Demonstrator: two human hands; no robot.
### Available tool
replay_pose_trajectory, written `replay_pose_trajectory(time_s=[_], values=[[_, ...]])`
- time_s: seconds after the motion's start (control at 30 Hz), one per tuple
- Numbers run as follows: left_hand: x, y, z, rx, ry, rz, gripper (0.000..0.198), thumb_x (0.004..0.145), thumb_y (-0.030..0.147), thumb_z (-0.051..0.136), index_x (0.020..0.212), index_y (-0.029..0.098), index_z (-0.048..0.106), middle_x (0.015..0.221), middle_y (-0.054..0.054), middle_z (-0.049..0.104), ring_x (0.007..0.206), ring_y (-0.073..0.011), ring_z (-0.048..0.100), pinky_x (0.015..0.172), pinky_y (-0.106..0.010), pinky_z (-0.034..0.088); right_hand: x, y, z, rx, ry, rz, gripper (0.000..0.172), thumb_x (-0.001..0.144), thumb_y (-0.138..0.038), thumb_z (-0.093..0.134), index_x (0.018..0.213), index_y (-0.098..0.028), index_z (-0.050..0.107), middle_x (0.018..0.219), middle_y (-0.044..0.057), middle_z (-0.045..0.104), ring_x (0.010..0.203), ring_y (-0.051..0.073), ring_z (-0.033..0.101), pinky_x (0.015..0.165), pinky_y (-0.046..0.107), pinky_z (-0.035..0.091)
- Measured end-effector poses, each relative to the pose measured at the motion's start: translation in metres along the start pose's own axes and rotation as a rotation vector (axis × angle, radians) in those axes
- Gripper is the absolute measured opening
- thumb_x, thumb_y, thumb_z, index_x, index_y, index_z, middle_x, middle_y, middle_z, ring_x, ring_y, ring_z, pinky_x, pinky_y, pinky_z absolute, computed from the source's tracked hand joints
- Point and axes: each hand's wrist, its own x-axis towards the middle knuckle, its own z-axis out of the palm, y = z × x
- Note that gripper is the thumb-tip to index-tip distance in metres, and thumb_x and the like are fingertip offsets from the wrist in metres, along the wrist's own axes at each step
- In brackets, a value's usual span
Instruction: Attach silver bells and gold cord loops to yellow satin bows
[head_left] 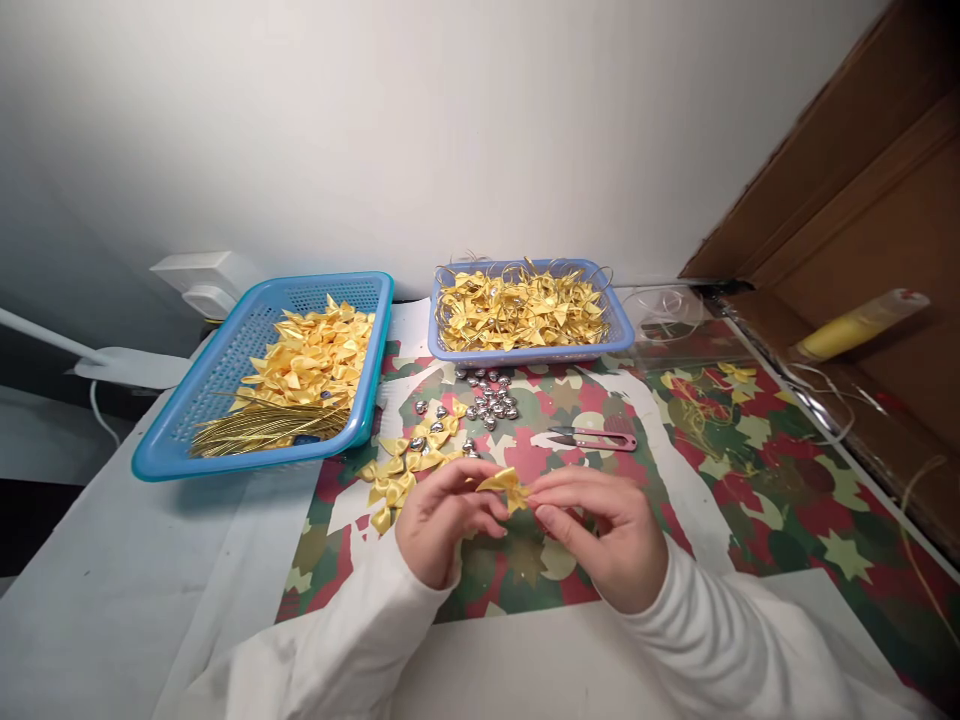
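Note:
A small yellow satin bow [511, 488] is between my two hands above the patterned sheet. My right hand [616, 532] pinches its right side between thumb and fingertips. Curled around the bow's left side, my left hand [441, 515] has its fingers apart, with no firm grip showing. Loose yellow bows [394, 488] lie just beyond and left of my left hand. Small silver bells [495, 398] are scattered behind them, a few among the bows. Pink-handled thread snips [596, 438] rest beyond my right hand.
A blue basket [169, 440] at left holds yellow bows and a bundle of gold ties [270, 425]. The purple basket [529, 355] at the back contains bows with gold ties. Thread scraps [705, 410] lie right, near a yellow-filled tube [862, 325] by the cardboard.

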Motion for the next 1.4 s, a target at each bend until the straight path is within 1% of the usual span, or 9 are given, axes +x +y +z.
replay_pose_trajectory(time_s=[0.13, 0.23, 0.37, 0.57, 0.7, 0.8, 0.97, 1.2, 1.4], values=[[0.007, 0.012, -0.014, -0.002, -0.082, -0.069, 0.023, 0.066, 0.032, 0.065, 0.078, 0.013, 0.062, 0.058, 0.002, 0.056, 0.043, -0.0069, 0.05, 0.039, -0.018, 0.042, 0.009, -0.003, -0.015, -0.195, -0.065, -0.385, 0.026, 0.077, -0.004, 0.056, 0.091, -0.02, 0.071, 0.088, 0.009, 0.073, 0.078, 0.02, 0.068, 0.067, 0.032, 0.057], [0.011, 0.014, -0.018, 0.121, -0.187, -0.269, 0.032, 0.066, 0.041, 0.069, 0.079, 0.015, 0.056, 0.052, 0.003, 0.056, 0.037, -0.0083, 0.051, 0.034, -0.018, 0.04, 0.013, -0.004, -0.021, -0.327, -0.09, -0.634, 0.027, 0.078, -0.002, 0.056, 0.098, -0.015, 0.068, 0.091, 0.011, 0.073, 0.085, 0.021, 0.068, 0.071, 0.035, 0.057], [0.011, 0.008, -0.018, 0.115, -0.322, -0.444, 0.048, 0.054, 0.043, 0.079, 0.084, 0.016, 0.053, 0.053, 0.003, 0.06, 0.042, -0.0098, 0.056, 0.041, -0.019, 0.046, 0.015, -0.004, -0.021, -0.433, -0.116, -0.788, 0.02, 0.079, -0.002, 0.057, 0.095, -0.007, 0.066, 0.091, 0.012, 0.073, 0.089, 0.022, 0.067, 0.073, 0.034, 0.057], [0.013, -0.002, -0.021, 0.019, -0.364, -0.243, 0.039, 0.056, 0.027, 0.081, 0.083, 0.017, 0.055, 0.056, 0.005, 0.06, 0.046, -0.0064, 0.054, 0.045, -0.016, 0.044, 0.014, -0.001, -0.021, -0.396, -0.081, -0.743, 0.021, 0.079, -0.003, 0.056, 0.094, -0.009, 0.067, 0.093, 0.012, 0.072, 0.092, 0.022, 0.066, 0.077, 0.034, 0.056], [0.008, -0.008, -0.012, 0.008, -0.157, -0.03, 0.042, 0.056, 0.024, 0.081, 0.091, 0.017, 0.06, 0.066, 0.002, 0.062, 0.058, -0.0083, 0.057, 0.052, -0.017, 0.045, 0.008, -0.001, -0.017, -0.152, 0.047, -0.383, 0.019, 0.076, -0.007, 0.059, 0.085, -0.019, 0.07, 0.1, 0.009, 0.067, 0.092, 0.021, 0.064, 0.081, 0.036, 0.054], [0.002, -0.011, -0.004, 0.012, -0.05, 0.076, 0.037, 0.055, 0.024, 0.082, 0.088, 0.017, 0.067, 0.073, -0.001, 0.065, 0.066, -0.0087, 0.058, 0.06, -0.017, 0.046, 0.001, -0.001, -0.006, -0.031, -0.018, -0.133, 0.016, 0.076, -0.011, 0.061, 0.084, -0.021, 0.071, 0.104, 0.008, 0.066, 0.094, 0.02, 0.064, 0.08, 0.033, 0.054], [-0.003, -0.014, 0.005, -0.047, -0.03, 0.108, 0.024, 0.054, 0.024, 0.082, 0.073, 0.018, 0.068, 0.066, 0.001, 0.066, 0.061, -0.0083, 0.058, 0.059, -0.018, 0.046, -0.005, 0.002, 0.008, 0.071, -0.05, -0.003, 0.017, 0.079, -0.013, 0.061, 0.088, -0.021, 0.072, 0.099, 0.007, 0.07, 0.091, 0.017, 0.066, 0.076, 0.026, 0.055], [0.007, 0.001, -0.007, -0.063, -0.075, 0.007, 0.041, 0.05, 0.023, 0.079, 0.089, 0.018, 0.065, 0.068, 0.001, 0.063, 0.054, -0.0099, 0.057, 0.045, -0.019, 0.046, 0.001, 0.001, 0.003, 0.051, -0.037, -0.084, 0.015, 0.077, -0.009, 0.06, 0.082, -0.017, 0.072, 0.08, 0.006, 0.071, 0.074, 0.014, 0.067, 0.067, 0.024, 0.056], [0.014, 0.013, -0.017, 0.054, -0.255, -0.434, 0.04, 0.062, 0.052, 0.068, 0.065, 0.015, 0.053, 0.041, 0.005, 0.05, 0.024, -0.0055, 0.038, 0.023, -0.015, 0.028, 0.007, -0.004, -0.013, -0.25, -0.118, -0.644, 0.022, 0.079, -0.002, 0.052, 0.093, -0.009, 0.068, 0.087, 0.012, 0.073, 0.083, 0.019, 0.068, 0.073, 0.031, 0.057]])
